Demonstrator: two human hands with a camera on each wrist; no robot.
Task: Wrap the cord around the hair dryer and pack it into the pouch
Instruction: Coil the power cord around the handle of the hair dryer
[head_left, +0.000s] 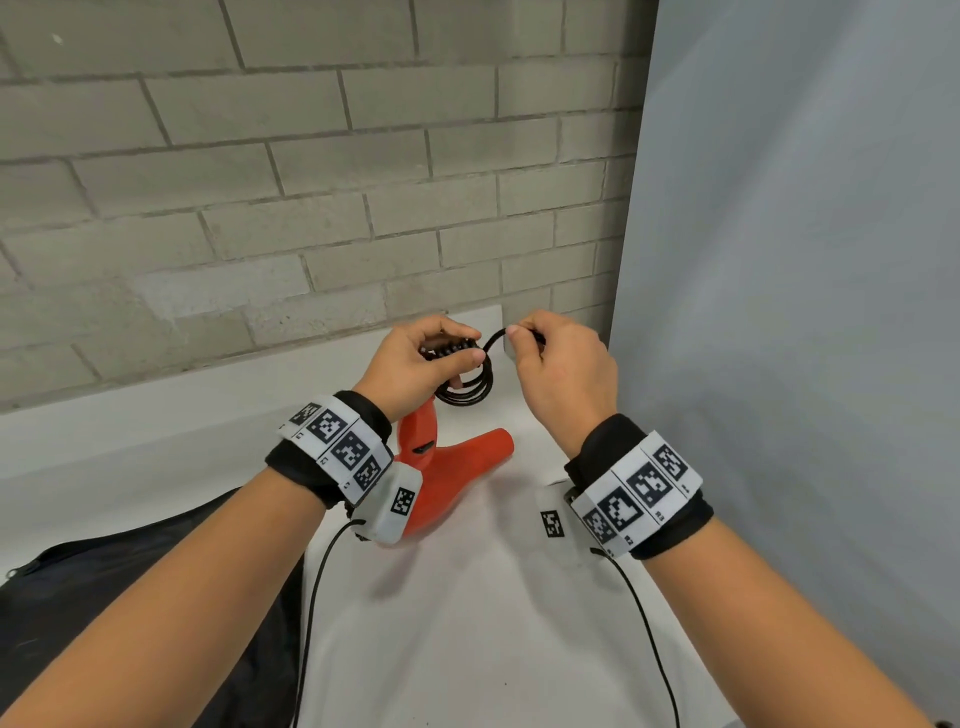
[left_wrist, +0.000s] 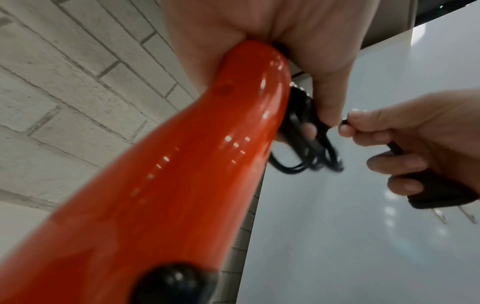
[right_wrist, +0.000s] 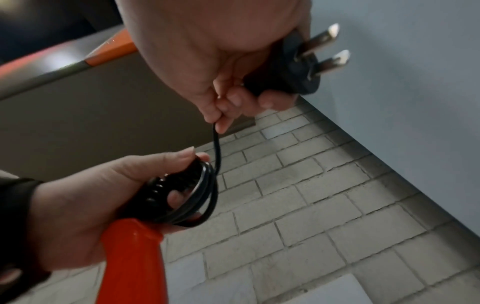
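Black pouch (head_left: 145, 587) lies at the desk's (head_left: 467, 623) near left edge. Above the desk, left hand (head_left: 410, 364) grips the orange hair dryer (head_left: 447, 467) handle and coiled cord (head_left: 467, 387); right hand (head_left: 563, 369) pinches the cord's end (plug (right_wrist: 291, 70) in palm).

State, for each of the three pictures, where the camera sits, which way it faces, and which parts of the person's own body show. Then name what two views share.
Head: worn high, facing forward and down at the table; both forearms, left hand, right hand.
Left wrist: looks along the red hair dryer toward the cord; both hands.
Right wrist: looks along the palm at the plug; both hands.
Shared: both wrist views show the coiled cord.
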